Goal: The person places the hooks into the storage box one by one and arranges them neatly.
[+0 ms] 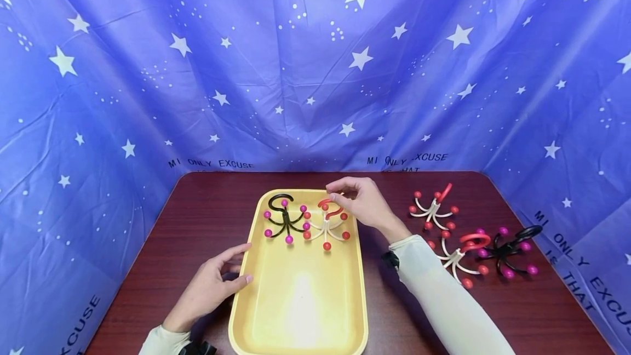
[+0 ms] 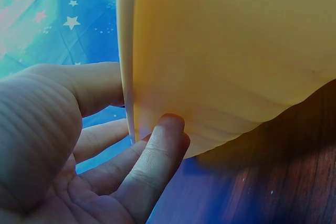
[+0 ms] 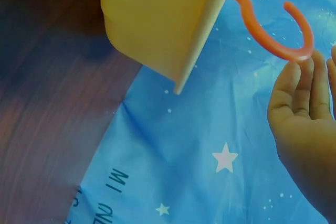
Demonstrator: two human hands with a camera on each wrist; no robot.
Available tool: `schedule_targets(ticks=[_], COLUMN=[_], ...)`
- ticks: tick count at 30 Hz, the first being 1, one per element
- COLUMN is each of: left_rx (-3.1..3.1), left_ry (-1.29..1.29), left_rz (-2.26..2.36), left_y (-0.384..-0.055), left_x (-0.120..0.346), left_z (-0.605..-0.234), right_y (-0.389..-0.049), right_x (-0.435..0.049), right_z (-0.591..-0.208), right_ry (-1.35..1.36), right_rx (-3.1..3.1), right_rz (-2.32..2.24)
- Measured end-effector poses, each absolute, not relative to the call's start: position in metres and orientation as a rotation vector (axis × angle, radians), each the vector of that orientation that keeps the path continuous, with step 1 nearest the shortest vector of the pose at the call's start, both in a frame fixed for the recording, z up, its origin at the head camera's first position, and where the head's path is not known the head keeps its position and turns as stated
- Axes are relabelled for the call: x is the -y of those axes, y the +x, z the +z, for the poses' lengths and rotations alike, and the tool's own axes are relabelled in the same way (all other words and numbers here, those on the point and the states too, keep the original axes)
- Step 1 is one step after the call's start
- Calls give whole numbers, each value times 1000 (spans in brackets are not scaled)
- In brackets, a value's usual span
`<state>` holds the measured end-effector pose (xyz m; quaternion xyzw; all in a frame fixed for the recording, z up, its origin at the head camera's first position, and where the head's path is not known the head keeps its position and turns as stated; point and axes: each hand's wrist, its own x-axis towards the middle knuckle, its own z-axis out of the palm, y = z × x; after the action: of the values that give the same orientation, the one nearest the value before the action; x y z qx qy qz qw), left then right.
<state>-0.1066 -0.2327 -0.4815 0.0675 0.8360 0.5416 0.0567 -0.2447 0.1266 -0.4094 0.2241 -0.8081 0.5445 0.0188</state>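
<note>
A yellow tray (image 1: 296,267) stands lengthwise on the table. My left hand (image 1: 209,286) grips its left side, with fingers over the rim and others against the outer wall in the left wrist view. At the tray's far end, my right hand (image 1: 362,201) pinches the red curve of a claw hook (image 1: 327,226) with white arms and red ball tips; fingertips meet that red curve (image 3: 302,53) in the right wrist view. Beside it in the tray is a black claw hook (image 1: 286,221) with pink ball tips.
Right of the tray, two white claw hooks with red tops, one at the back (image 1: 434,210) and one nearer (image 1: 457,256), lie beside a black one (image 1: 505,251) with pink tips. A blue starry curtain (image 1: 296,70) encloses the dark red table (image 1: 167,234).
</note>
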Motion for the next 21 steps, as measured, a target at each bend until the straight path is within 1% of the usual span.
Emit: schedule_targets(ticks=[21], left_rx=[-2519], left_ry=[216], left_rz=[1656], left_y=[-108], left_x=[235], left_z=[-483], right_y=[-231], right_x=[-161], right_z=[-389], right_ry=[632], right_rx=[2471], right_rz=[1658])
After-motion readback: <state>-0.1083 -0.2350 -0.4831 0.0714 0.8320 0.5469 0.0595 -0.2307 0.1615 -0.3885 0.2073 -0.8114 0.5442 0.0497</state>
